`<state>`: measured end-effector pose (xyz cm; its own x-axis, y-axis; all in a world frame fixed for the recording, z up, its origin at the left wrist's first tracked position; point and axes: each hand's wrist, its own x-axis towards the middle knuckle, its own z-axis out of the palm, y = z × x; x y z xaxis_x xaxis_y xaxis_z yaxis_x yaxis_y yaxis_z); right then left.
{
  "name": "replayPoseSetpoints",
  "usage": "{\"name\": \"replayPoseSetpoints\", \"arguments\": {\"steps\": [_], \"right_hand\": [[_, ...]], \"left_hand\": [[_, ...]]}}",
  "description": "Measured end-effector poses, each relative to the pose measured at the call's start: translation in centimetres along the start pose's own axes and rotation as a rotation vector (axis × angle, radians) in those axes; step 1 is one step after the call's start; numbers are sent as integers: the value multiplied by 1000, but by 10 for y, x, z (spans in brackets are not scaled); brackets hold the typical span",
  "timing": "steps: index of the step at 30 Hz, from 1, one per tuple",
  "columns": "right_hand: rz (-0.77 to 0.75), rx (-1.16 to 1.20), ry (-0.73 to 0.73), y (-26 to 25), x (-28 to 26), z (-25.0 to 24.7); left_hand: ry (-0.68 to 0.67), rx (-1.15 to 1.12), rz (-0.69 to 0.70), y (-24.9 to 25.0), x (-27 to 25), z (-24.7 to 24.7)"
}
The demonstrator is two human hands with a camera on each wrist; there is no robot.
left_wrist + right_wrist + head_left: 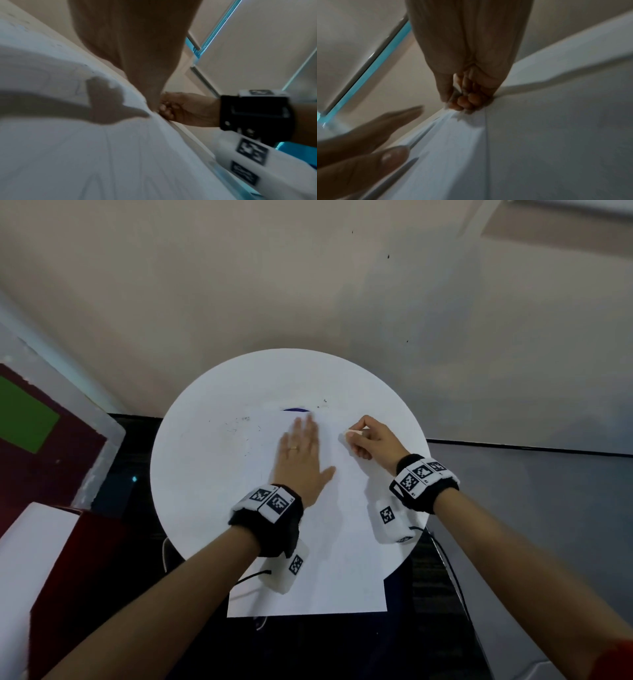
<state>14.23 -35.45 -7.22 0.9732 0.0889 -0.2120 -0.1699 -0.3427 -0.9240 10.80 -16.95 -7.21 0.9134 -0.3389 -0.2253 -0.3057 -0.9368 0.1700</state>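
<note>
A white sheet of paper [325, 559] lies on a round white table [205, 457], and its near end hangs over the table's front edge. My left hand [301, 453] lies flat on the sheet with straight fingers, pressing it down. To its right, my right hand [370, 440] pinches a raised white edge of the paper between thumb and curled fingers. The right wrist view shows that right hand [467, 60] bunched on the paper [539, 135] edge, the left hand [359, 148] flat beside it. In the left wrist view the left hand [133, 47] rests on the paper [102, 155], near the right hand [185, 109].
A thin dark blue sliver [294, 409] peeks out just past my left fingertips. Left of the table stand a maroon panel with a green patch [34, 440] and a white block [27, 559]. A beige wall rises behind. Black cables [452, 577] hang below the table.
</note>
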Motion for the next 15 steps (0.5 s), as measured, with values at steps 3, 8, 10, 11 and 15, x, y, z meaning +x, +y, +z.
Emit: {"name": "replayPoseSetpoints", "arguments": {"steps": [3, 8, 10, 11, 15], "right_hand": [[-8, -148, -60, -7, 4, -1], [-52, -350, -181, -3, -10, 2], [-28, -334, -301, -6, -14, 0], [-33, -356, -299, -10, -10, -1], [-106, -441, -134, -18, 5, 4]], "left_hand": [[-100, -135, 220, -5, 17, 0], [-68, -149, 189, -12, 27, 10], [-43, -150, 185, -11, 27, 13], [-43, -149, 182, -11, 27, 13], [-70, -170, 181, -10, 26, 11]]}}
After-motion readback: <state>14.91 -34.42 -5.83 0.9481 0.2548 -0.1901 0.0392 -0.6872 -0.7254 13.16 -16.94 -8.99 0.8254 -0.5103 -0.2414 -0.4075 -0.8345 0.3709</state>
